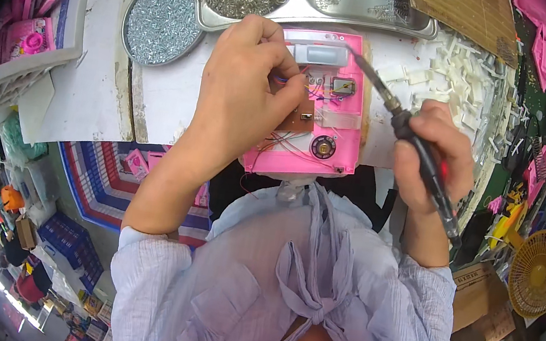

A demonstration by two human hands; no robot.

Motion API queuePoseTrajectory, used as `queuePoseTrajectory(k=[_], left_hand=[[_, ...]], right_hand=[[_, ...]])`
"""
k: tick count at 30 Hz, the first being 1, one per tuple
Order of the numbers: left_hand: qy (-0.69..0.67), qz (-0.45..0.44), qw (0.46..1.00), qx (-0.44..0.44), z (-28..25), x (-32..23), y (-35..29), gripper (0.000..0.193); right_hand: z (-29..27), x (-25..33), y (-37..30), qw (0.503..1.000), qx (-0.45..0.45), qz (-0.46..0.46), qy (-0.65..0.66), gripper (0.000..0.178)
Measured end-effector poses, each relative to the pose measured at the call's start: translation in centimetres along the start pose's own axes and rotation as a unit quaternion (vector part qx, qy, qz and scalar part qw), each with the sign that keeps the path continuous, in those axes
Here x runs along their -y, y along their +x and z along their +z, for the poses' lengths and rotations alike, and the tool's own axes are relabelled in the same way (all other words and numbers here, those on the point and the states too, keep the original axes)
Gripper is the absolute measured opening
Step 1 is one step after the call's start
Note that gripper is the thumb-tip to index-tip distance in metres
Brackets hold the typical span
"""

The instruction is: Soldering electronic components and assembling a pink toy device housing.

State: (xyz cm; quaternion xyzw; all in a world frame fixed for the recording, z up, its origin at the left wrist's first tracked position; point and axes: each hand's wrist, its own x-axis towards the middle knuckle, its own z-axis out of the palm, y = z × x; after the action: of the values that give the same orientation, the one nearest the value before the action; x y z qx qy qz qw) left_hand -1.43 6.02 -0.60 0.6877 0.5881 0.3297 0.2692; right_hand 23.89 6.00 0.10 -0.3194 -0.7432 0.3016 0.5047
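Pink casing [352, 140], one, open-faced: centre of the frame, above the middle; long axis running top to bottom. Brown circuit board [284, 125] and round speaker [323, 147] lie within it.

My left hand [250, 83], one: the nearer, over the casing's left side, thumb and fingers bunched at the board's upper part; whether they pinch a wire, I cannot tell.

My right hand [436, 151], one: right of the casing and apart from it, gripping a black-handled tool [422, 153]. Shaft slants up and left, tip by the casing's upper right corner; contact unclear.

Round dish [126, 19] of small metal pieces: upper left.
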Motion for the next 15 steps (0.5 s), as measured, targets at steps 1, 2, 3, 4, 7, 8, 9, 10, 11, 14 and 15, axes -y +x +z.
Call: queuePoseTrajectory(k=[1,2,3,4,7,8,9,10,11,14,15], left_hand=[[0.006,0.002,1.0,0.002,0.0,0.0,0.1,0.009],[0.011,0.004,1.0,0.004,0.0,0.1,0.1,0.009],[0.009,0.004,1.0,0.002,0.0,0.1,0.1,0.009],[0.008,0.004,1.0,0.0,0.1,0.1,0.1,0.01],[0.006,0.007,1.0,-0.002,0.1,0.1,0.1,0.01],[0.006,0.008,1.0,-0.002,0.1,0.0,0.1,0.01],[0.007,0.006,1.0,-0.002,0.0,0.0,0.1,0.01],[0.008,0.005,1.0,-0.001,0.0,0.0,0.1,0.01],[0.009,0.004,1.0,-0.001,0.0,0.0,0.1,0.01],[0.005,0.005,1.0,-0.007,0.1,0.1,0.1,0.01],[0.004,0.005,1.0,-0.008,0.2,0.2,0.1,0.011]], right_hand=[[-0.1,0.0,0.2,0.999,0.023,-0.021,-0.012,0.036],[-0.1,0.0,0.3,0.998,0.046,-0.043,-0.025,0.036],[0.2,0.0,0.4,0.997,0.049,-0.052,-0.03,0.038],[0.5,0.0,0.5,0.996,0.052,-0.062,-0.035,0.039],[1.0,-0.5,0.1,0.995,0.063,-0.07,-0.035,0.04],[1.2,-0.7,-0.1,0.995,0.061,-0.07,-0.035,0.04],[1.4,-0.9,-0.2,0.995,0.06,-0.071,-0.035,0.04],[1.5,-1.0,-0.3,0.995,0.058,-0.072,-0.034,0.039],[1.5,-1.0,-0.2,0.995,0.061,-0.072,-0.038,0.039],[1.5,-0.9,-0.1,0.994,0.076,-0.064,-0.047,0.035],[1.4,-0.8,-0.1,0.993,0.085,-0.057,-0.051,0.031]])
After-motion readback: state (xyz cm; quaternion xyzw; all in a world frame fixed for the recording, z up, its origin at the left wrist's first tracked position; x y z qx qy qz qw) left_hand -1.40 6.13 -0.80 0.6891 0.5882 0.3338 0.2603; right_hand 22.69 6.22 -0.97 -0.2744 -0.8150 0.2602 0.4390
